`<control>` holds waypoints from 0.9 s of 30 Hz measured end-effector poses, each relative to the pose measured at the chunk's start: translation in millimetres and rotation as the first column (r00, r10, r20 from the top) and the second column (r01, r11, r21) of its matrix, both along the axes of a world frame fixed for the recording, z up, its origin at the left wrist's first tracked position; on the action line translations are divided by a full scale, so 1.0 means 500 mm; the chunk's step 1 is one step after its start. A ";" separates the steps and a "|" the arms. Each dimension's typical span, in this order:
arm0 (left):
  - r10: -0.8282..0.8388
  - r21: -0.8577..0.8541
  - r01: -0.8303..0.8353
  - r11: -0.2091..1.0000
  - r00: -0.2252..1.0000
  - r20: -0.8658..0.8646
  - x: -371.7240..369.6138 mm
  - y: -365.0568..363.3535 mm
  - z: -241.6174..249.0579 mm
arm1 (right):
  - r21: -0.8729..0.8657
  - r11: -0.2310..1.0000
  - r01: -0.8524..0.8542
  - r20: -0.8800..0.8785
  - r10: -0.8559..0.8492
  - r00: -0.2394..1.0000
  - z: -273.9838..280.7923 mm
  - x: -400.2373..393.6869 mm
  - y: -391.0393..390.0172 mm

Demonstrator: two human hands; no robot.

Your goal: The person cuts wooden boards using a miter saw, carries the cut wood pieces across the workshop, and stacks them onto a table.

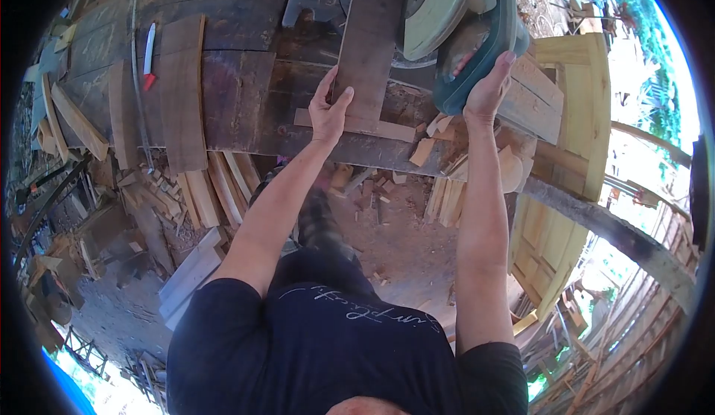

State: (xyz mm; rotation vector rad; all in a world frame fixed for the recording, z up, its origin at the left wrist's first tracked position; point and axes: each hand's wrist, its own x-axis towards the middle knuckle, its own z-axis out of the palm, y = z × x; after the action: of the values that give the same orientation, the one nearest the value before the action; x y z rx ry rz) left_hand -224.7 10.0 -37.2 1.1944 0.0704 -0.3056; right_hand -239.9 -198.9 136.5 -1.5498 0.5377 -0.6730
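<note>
My left hand [328, 113] is closed on the near end of a dark brown board [370, 46], its fingers along the left edge and its thumb on top. Crosswise under that end lies a narrow wooden strip [387, 130]. The board runs away from me, beside the pale blade guard [436, 13] of a miter saw. Around the saw's teal handle [456, 99] my right hand [488, 95] is wrapped, thumb up along its right side; the other fingers are mostly hidden. The cutting edge of the blade is not visible.
On the dark workbench [234, 80] at left lie flat boards [184, 91], a red-and-white marker-like tool [149, 58] and a long thin metal strip [135, 43]. Offcuts [423, 151] lie near the saw. Wood pieces lean below the bench, and yellowish panelled doors [588, 117] stand at right.
</note>
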 end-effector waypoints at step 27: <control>-0.041 -0.087 0.032 0.996 0.994 -0.100 0.007 0.012 0.007 | 0.013 1.000 0.000 0.041 -0.001 0.999 -0.041 -0.010 0.008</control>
State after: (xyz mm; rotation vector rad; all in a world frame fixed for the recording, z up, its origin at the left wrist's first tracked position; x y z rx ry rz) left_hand -221.1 16.3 -33.6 1.0963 0.1228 -0.3978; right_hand -245.1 -194.9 116.1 -1.5205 0.5114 -0.6987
